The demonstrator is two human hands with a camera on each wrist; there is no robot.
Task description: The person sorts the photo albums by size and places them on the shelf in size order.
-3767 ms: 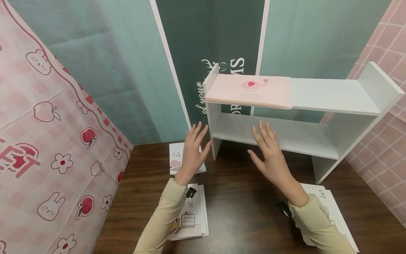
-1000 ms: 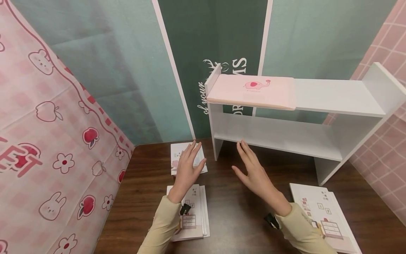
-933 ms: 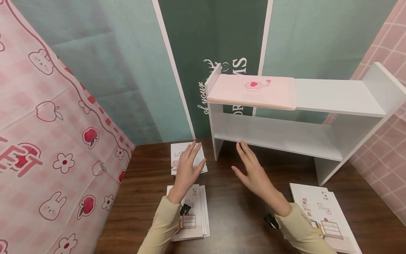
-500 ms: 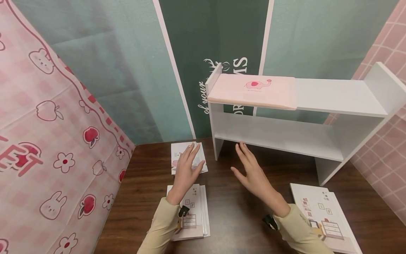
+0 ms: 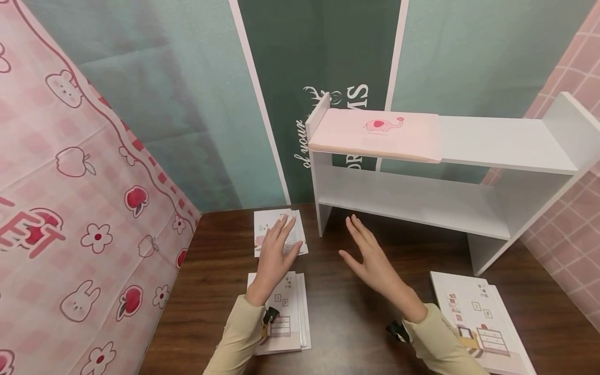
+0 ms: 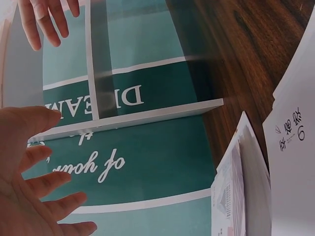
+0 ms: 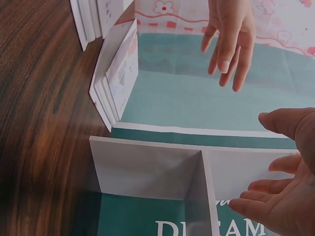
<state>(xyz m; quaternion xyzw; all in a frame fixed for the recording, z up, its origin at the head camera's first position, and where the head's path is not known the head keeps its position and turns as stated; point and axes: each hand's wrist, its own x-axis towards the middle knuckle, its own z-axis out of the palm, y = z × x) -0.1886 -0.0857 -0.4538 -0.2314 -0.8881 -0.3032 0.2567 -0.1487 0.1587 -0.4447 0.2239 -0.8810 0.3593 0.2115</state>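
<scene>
My left hand (image 5: 273, 260) hovers with fingers extended above the dark wood table, holding nothing. Beneath and beyond it lies a small stack of white printed books (image 5: 269, 226); a larger white stack (image 5: 283, 333) is partly hidden by the left wrist. In front of the white two-tier shelf (image 5: 412, 200), my right hand (image 5: 375, 263) is also raised, fingers straight and thumb apart, touching nothing. A flat pink item with an elephant print (image 5: 375, 133) covers the left part of the shelf's top board. Both wrist views show the hands apart from the shelf and books.
Another stack of white illustrated books (image 5: 483, 317) lies at the right, partly behind the right sleeve. A pink patterned cloth (image 5: 94, 208) hangs at the left, and a green curtain (image 5: 197, 104) hangs behind. Pink tile-patterned covering (image 5: 564, 224) borders the right side.
Since the earliest frame, both hands have come lower and nearer, the right one also shifting left. More of the right book stack shows. In the last second the hands barely move.
</scene>
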